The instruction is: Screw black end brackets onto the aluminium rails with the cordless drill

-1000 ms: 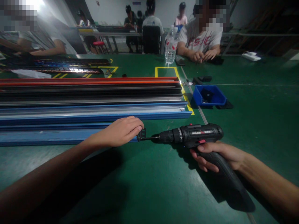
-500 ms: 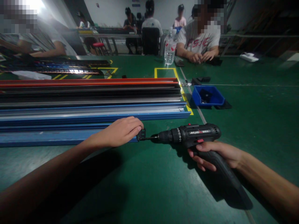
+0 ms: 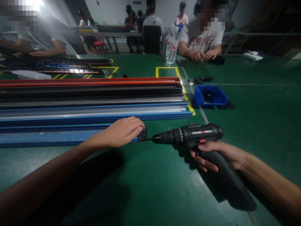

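My right hand (image 3: 211, 157) is wrapped round the handle of a black cordless drill (image 3: 199, 133), its chuck pointing left. The thin bit (image 3: 154, 138) reaches a small black end cap (image 3: 143, 135) at the right end of the nearest blue channel rail (image 3: 70, 138). Over that rail end lies my left hand (image 3: 124, 131), fingers closed against the cap and rail, with the thumb side toward the drill. The exact contact of the bit tip with the cap is too small to make out.
Behind lie another blue rail (image 3: 152, 116), black rails and a red rail (image 3: 141, 81). A blue bin (image 3: 210, 99) with dark parts stands right of them. Two water bottles (image 3: 172, 47) stand farther back. A person (image 3: 202, 44) sits across the green table; others sit beyond.
The view has shifted very slightly. Both hands, the drill and the end cap hold nearly the same positions, with the bit still at the cap.
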`<action>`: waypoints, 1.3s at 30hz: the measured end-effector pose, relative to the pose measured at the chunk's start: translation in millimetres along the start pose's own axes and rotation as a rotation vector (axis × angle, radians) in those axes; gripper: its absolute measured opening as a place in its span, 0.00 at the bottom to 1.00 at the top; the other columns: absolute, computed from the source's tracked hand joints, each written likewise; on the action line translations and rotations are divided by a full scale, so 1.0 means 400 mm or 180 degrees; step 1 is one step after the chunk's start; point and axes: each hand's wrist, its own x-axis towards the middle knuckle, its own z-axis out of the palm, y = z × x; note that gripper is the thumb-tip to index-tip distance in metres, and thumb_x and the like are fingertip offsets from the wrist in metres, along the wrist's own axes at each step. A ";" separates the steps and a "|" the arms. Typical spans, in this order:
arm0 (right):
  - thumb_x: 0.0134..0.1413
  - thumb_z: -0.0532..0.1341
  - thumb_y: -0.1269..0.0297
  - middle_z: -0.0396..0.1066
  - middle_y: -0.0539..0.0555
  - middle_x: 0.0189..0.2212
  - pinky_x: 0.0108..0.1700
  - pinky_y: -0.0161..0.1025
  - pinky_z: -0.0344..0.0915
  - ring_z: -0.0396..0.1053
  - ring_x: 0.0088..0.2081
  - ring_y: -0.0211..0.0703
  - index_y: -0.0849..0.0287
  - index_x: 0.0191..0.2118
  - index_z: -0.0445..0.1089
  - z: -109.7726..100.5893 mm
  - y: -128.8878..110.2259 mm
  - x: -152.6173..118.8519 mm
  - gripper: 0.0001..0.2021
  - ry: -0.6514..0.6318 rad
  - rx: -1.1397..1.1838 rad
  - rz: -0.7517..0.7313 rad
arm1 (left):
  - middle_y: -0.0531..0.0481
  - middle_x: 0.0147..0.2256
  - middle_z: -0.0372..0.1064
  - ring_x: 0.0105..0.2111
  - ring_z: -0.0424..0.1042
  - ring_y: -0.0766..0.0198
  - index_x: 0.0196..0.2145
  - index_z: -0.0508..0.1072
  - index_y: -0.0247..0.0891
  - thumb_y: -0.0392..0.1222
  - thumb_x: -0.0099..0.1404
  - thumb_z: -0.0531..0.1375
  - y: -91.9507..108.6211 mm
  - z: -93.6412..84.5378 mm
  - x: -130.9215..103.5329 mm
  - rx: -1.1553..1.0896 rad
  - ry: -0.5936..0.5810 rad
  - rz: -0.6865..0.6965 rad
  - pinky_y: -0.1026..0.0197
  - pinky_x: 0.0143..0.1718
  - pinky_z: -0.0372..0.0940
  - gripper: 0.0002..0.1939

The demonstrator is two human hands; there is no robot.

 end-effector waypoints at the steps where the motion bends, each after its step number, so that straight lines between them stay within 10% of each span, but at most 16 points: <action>1: 0.70 0.66 0.56 0.76 0.52 0.31 0.38 0.34 0.75 0.69 0.22 0.30 0.67 0.47 0.79 0.001 -0.001 0.000 0.15 0.0002 0.0011 0.0005 | 0.44 0.48 0.77 0.48 0.74 0.55 0.49 0.77 0.37 0.48 0.82 0.44 0.000 0.000 0.001 0.0004 -0.0009 -0.0002 0.51 0.53 0.66 0.23; 39: 0.69 0.65 0.58 0.77 0.53 0.32 0.39 0.35 0.76 0.70 0.21 0.31 0.67 0.47 0.80 0.020 -0.027 0.001 0.15 0.0051 0.0290 0.0134 | 0.45 0.49 0.77 0.49 0.74 0.54 0.49 0.78 0.39 0.50 0.81 0.43 -0.011 0.004 0.001 0.0175 -0.0004 0.0009 0.54 0.54 0.65 0.25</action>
